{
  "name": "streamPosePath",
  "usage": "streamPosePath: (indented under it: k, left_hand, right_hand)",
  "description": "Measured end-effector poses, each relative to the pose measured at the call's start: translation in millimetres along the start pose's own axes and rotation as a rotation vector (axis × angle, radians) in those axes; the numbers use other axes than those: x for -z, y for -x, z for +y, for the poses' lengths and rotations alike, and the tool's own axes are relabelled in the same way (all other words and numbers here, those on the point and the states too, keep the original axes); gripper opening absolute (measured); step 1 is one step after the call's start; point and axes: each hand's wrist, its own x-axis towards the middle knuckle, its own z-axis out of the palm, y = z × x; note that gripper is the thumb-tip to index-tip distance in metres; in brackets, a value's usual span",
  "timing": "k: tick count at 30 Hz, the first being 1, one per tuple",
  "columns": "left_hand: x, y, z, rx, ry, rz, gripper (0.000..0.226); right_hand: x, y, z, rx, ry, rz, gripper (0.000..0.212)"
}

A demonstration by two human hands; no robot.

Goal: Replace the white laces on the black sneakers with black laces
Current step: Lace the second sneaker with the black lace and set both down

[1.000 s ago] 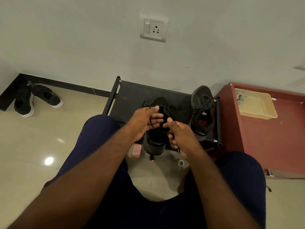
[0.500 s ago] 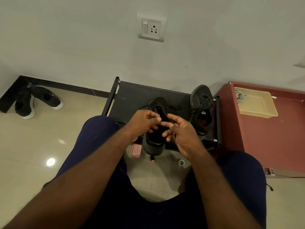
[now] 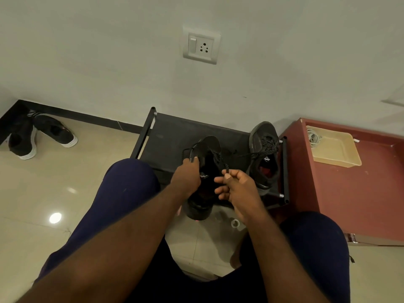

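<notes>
A black sneaker [image 3: 207, 162] lies toe-away on the black rack [image 3: 175, 132] between my knees, threaded with a black lace [image 3: 220, 159]. My left hand [image 3: 188, 173] grips the sneaker's left side near the collar. My right hand [image 3: 236, 186] pinches one end of the black lace between thumb and forefinger, just right of the shoe's opening. A second black sneaker [image 3: 263, 154] with a black lace stands on the rack's right end. White laces [image 3: 313, 136] lie coiled in a beige tray [image 3: 336, 154].
The beige tray sits on a red-brown cabinet [image 3: 360, 193] at the right. Another pair of black shoes with white soles [image 3: 37, 136] lies on the tiled floor at the far left. A wall socket [image 3: 201, 45] is above. A small ring [image 3: 235, 223] lies on the floor.
My left hand moved left from the laces onto the sneaker's side. My right hand closed on the lace end and drew it toward me.
</notes>
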Motion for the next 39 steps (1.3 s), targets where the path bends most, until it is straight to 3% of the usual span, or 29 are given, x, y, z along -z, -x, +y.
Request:
streamPosePath:
  k: [4, 8, 15, 19, 27, 35, 39]
  left_hand:
    - [-20.2, 26.8, -1.3, 0.009, 0.032, 0.017, 0.074]
    - [-22.9, 25.8, -7.0, 0.010, 0.076, 0.018, 0.083]
    - [-24.1, 26.0, -5.1, 0.033, 0.134, -0.007, 0.089]
    - [-28.0, 27.2, -6.7, 0.017, 0.163, 0.001, 0.084]
    - [-34.0, 28.3, -7.5, 0.009, 0.121, 0.008, 0.084]
    - [-39.0, 30.1, -10.4, -0.014, 0.108, 0.009, 0.085]
    - [-39.4, 31.8, -9.0, -0.018, 0.092, 0.012, 0.086]
  right_hand:
    - [-8.7, -14.6, -22.8, 0.075, 0.038, -0.054, 0.012]
    - [-27.1, -49.6, -40.1, 0.112, 0.377, -0.129, 0.013]
    - [-50.5, -101.7, -31.8, 0.063, 0.605, -0.074, 0.012]
    - [-60.3, -109.0, -24.7, 0.201, 0.830, -0.012, 0.018]
    - [-67.6, -112.9, -23.2, 0.255, 0.690, 0.031, 0.023]
    - [-70.8, -115.6, -26.8, 0.318, 0.942, 0.073, 0.007]
    - [-69.8, -115.8, -25.7, 0.286, 0.922, 0.085, 0.008]
